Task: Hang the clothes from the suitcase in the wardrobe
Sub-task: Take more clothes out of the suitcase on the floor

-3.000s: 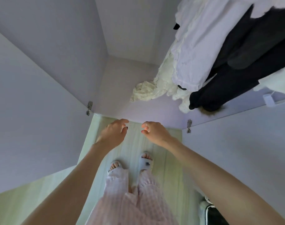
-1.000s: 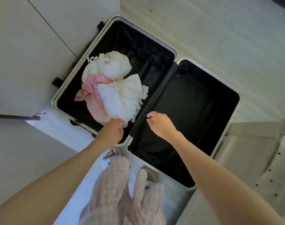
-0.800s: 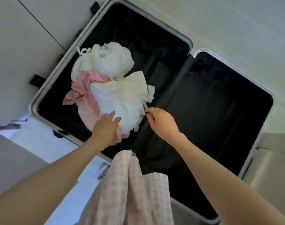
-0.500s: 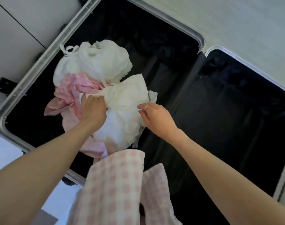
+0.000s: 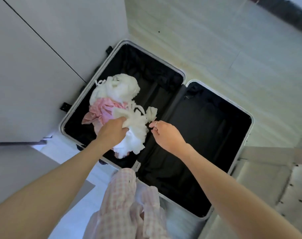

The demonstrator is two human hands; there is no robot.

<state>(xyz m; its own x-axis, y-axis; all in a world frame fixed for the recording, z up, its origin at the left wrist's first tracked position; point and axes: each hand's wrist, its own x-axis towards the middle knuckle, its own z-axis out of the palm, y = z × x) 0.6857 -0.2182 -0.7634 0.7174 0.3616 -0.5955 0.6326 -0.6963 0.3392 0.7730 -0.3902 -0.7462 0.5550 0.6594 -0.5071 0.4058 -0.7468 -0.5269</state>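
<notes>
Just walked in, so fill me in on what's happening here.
A person is bent over an open suitcase on the floor. The left hand grips a white garment and the right hand pinches its edge. Another white garment and a pink one lie in the same half; the other half holds nothing visible.
</notes>
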